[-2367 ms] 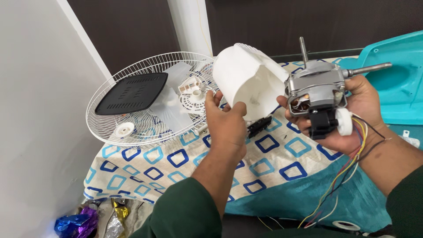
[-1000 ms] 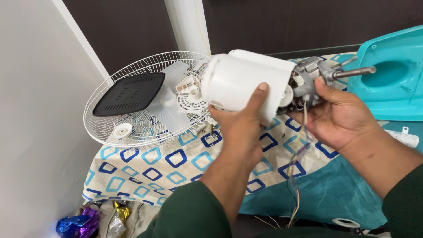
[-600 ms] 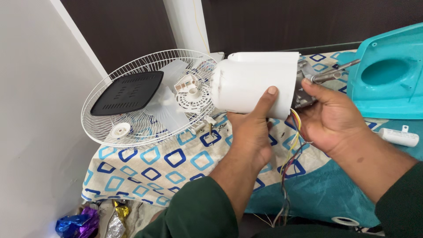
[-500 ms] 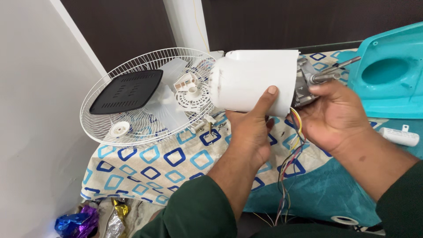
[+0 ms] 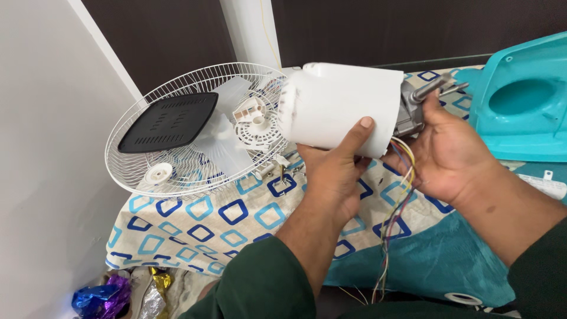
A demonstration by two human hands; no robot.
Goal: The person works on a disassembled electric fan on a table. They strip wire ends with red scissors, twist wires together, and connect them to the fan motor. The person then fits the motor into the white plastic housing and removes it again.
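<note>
Fingers [image 5: 360,127] of left hand [image 5: 333,177] wrapped round white cover [image 5: 345,106]; right hand [image 5: 449,150] gripped motor [image 5: 410,109] at 3 o'clock. Cover mostly slid over motor, shaft end exposed, wires [image 5: 396,195] dangling. Fan grille [image 5: 195,130] at 9 o'clock.

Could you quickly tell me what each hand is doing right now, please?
Left hand: closed around the white motor cover, thumb on its side.
Right hand: holding the metal motor at the cover's open end, coloured wires hanging below.
</note>
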